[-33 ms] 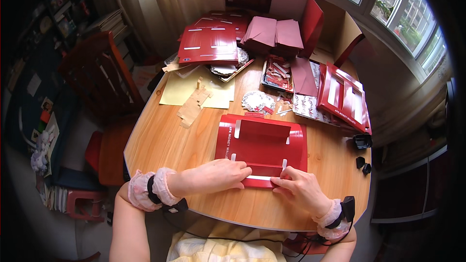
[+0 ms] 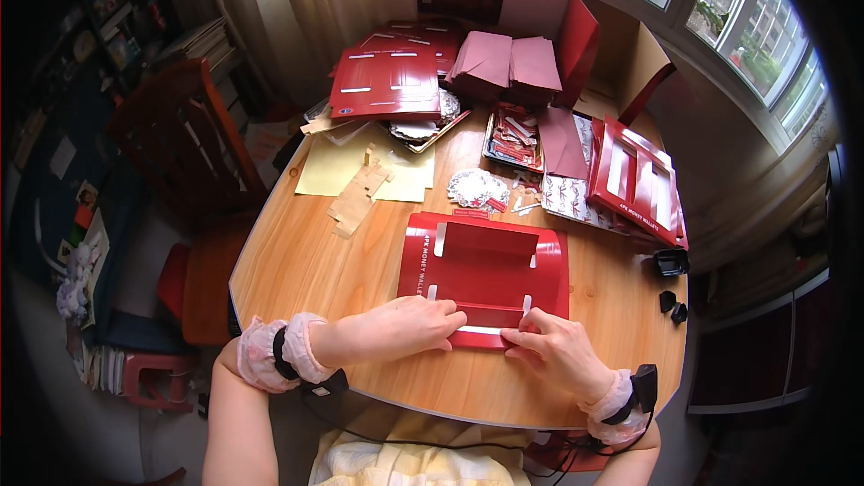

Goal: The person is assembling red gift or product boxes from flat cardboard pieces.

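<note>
A glossy red card sheet (image 2: 553, 274) with white-edged slots lies near the table's front edge. Set into its slots is a darker red folded wallet (image 2: 490, 243), its far part standing up a little. My left hand (image 2: 418, 319) has its fingers curled over the near left end of the wallet, at a white strip (image 2: 481, 330) along the near edge. At the right end of that strip, my right hand (image 2: 553, 342) pinches the card's edge between thumb and fingers. The fingertips' undersides are hidden.
Red card sheets (image 2: 387, 81) and pink envelope stacks (image 2: 535, 63) fill the table's back. A tray of small tags (image 2: 515, 137), white patterned cut-outs (image 2: 479, 189) and finished-looking red cards (image 2: 637, 182) lie beyond the sheet. Tan paper (image 2: 360, 193) is left; black caps (image 2: 671, 263) sit right.
</note>
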